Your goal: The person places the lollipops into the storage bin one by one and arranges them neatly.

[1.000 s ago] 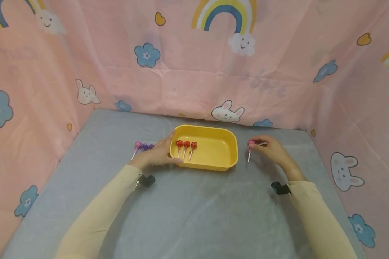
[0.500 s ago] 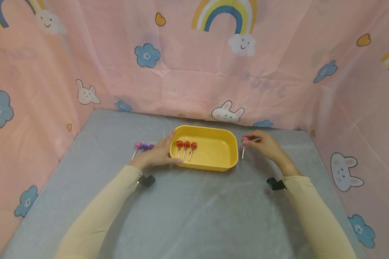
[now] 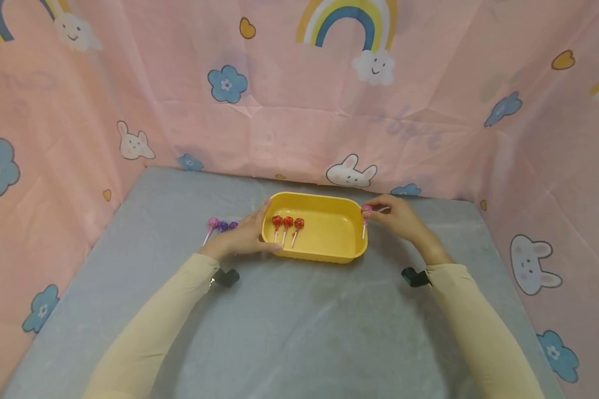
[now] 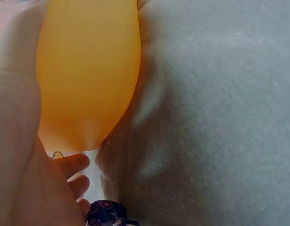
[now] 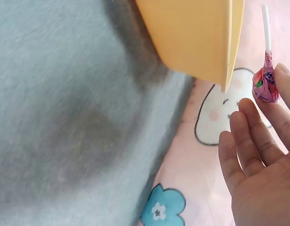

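My left hand (image 3: 242,233) grips the left end of a yellow plastic tray (image 3: 329,244), thumb at the front side and fingers toward the back. Its remaining fingers (image 4: 71,165) hang loose below the tray's end in the left wrist view. With thumb and index finger, my right hand (image 3: 398,217) pinches a pink-wrapped lollipop (image 5: 266,84) by its head. The lollipop's stick overlaps the tray's right rim in the head view, where a second white stick (image 3: 384,209) shows beside the fingers. Three red lollipops (image 3: 288,222) lie side by side in the tray's left part.
Left of the tray, partly behind my left hand, lie a pink lollipop (image 3: 213,222) and two purple lollipops (image 3: 222,226). The grey tabletop (image 3: 299,327) extends in front. A pink patterned cloth (image 3: 279,133) walls the back and sides.
My right hand has moved left with the pink lollipop, from beside the tray to its right rim. The left hand and the tray have stayed in place.
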Tool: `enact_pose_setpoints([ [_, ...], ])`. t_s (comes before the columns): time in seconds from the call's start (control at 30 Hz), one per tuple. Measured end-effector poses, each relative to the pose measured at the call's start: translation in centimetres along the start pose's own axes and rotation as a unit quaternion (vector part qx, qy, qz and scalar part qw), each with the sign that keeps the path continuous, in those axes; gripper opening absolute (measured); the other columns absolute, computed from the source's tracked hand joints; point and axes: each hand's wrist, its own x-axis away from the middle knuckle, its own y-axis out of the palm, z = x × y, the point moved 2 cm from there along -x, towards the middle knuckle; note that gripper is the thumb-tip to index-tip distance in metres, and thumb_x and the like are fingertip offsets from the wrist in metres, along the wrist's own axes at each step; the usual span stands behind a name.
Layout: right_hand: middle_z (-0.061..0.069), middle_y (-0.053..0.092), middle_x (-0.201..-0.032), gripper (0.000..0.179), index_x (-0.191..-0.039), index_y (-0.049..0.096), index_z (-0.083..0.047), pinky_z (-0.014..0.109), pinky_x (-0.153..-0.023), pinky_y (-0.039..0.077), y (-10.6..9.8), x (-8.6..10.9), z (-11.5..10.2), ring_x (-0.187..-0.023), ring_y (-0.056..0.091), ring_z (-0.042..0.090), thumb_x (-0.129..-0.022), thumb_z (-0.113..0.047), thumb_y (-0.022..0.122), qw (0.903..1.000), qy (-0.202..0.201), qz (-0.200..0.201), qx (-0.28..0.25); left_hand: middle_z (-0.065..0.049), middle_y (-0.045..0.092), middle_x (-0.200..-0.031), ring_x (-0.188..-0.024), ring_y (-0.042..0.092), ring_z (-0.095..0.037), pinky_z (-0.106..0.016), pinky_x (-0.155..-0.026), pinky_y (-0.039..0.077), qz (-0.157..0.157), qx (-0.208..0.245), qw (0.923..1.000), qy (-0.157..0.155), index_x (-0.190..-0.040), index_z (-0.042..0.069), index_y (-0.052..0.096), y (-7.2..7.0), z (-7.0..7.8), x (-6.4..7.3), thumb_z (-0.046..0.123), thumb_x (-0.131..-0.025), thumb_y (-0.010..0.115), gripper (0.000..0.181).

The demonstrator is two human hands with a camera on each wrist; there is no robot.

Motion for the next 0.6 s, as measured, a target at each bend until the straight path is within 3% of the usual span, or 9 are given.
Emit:
enact_pose_setpoints([
  [0.6,0.012,0.066,-0.115,0.035,-0.120,0.068,-0.006,0.049,-0.101,0.050,1.5,-1.7,-2.5,-0.108,0.059,0.027,-0.096,-0.032,0.066,0.9997,-0.012,-0.018,-0.013,-0.013,-0.001,-0.169,-0.155,0.009,-0.037,-0.055,-0.126,0.013,-0.001,0.002,1.0000,-0.007,-0.156,0.023,-0.022,0.0,0.2,0.2,0.067,-0.078,0.071,0.129],
])
